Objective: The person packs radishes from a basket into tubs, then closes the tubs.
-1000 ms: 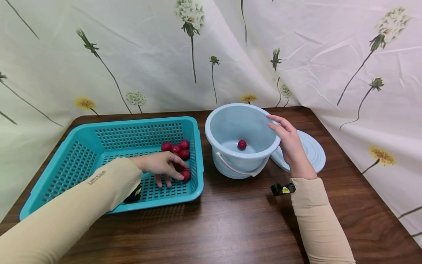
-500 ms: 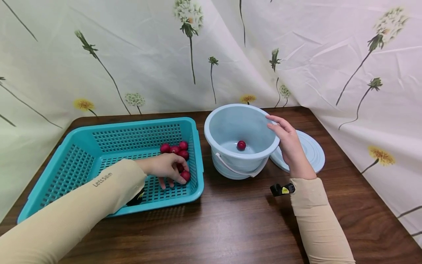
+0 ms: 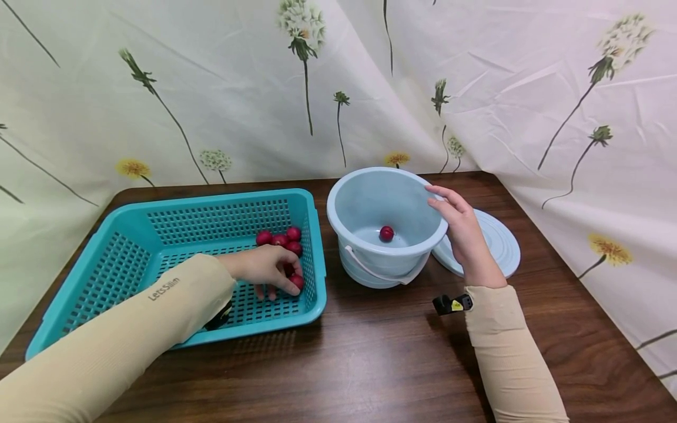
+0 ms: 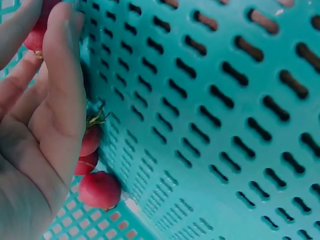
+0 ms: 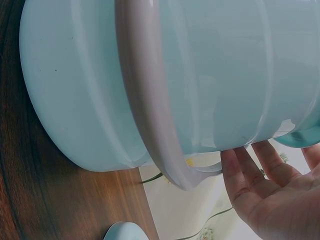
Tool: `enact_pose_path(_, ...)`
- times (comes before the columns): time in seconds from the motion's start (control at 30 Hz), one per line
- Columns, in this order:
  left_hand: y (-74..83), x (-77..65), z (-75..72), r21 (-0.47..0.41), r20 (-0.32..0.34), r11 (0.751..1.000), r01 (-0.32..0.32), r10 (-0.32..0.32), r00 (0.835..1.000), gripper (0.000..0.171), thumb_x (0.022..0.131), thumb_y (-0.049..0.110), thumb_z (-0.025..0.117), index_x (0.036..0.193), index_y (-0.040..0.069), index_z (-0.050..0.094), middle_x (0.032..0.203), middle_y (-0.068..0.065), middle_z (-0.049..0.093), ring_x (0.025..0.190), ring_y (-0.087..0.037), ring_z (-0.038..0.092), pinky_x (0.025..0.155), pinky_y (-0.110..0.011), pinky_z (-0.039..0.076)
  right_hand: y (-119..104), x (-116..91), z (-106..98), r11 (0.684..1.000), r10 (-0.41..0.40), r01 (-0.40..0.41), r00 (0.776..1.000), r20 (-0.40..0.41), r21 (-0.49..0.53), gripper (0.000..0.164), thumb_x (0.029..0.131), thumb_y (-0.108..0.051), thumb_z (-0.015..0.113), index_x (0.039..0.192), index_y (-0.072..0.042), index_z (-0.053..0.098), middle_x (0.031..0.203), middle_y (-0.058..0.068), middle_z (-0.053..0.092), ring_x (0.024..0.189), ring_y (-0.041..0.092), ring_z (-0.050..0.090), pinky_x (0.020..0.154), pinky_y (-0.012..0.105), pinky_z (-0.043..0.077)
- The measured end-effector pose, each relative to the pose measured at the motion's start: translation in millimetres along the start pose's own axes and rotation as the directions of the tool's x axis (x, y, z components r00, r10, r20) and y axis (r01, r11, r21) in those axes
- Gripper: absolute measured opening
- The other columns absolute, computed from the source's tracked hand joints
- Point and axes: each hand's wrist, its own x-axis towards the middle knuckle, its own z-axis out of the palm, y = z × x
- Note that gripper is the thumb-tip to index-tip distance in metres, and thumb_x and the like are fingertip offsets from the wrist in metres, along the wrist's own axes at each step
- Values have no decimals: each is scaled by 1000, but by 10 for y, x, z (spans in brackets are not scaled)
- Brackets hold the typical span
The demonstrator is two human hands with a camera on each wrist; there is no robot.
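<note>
My left hand (image 3: 270, 267) reaches into the turquoise basket (image 3: 222, 335) near its right wall. Its thumb and fingers pinch a red radish (image 3: 297, 282); the left wrist view shows the radish (image 4: 36, 40) between the fingers at the upper left. Several more radishes (image 3: 278, 239) lie grouped beyond the hand, one with a green stem stub. To the right stands a light blue bucket (image 3: 381, 267), upright, with a single radish (image 3: 386, 234) on its bottom. At the bucket's right rim is my right hand (image 3: 462, 232), fairly straight fingers (image 5: 275, 165) touching the outer wall.
A light blue round lid (image 3: 494, 241) lies behind the right hand, partly covered by the bucket and wrist. The bucket's pale handle (image 3: 378, 273) hangs down its front. A flower-print cloth (image 3: 238, 88) hangs behind the dark wooden table (image 3: 365, 364).
My left hand's thumb and fingers have closed in on the nearest radish in the basket. The right hand keeps its place at the bucket rim.
</note>
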Motion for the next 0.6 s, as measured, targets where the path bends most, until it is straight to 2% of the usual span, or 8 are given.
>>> enact_pose_path(0.17,0,1,-25,-27,3,1000,5,-5,1000,33,88,30,76,111,13,60,84,-8,74,64,-21,69,59,-35,60,-5,0,4,1000,3,-3,1000,1,1,29,99,-27,58,126,-19,62,142,4,47,120,12,46,98,29,40)
enact_pose_path(0.3,5,-9,-45,-40,6,999,-15,16,1000,32,89,28,75,111,12,59,86,-9,75,67,-23,70,59,-36,60,-6,-3,8,1000,5,-5,1000,-2,-3,28,99,-27,58,126,-20,62,142,3,47,120,12,47,98,29,40)
enact_pose_path(0.43,61,-28,-83,-55,2,997,-50,50,999,34,89,27,75,112,10,57,89,-11,75,70,-25,72,61,-37,61,-4,-7,3,1000,15,-15,1000,-9,-8,30,99,-27,58,128,-18,61,143,3,46,122,13,45,99,30,39)
enact_pose_path(0.6,174,-75,-164,-55,-40,996,-77,74,996,38,89,28,75,115,8,55,96,-16,72,72,-25,72,62,-37,61,-6,-2,1,1000,16,-16,1000,-4,-8,33,99,-27,57,131,-17,60,146,4,44,125,14,44,101,30,38)
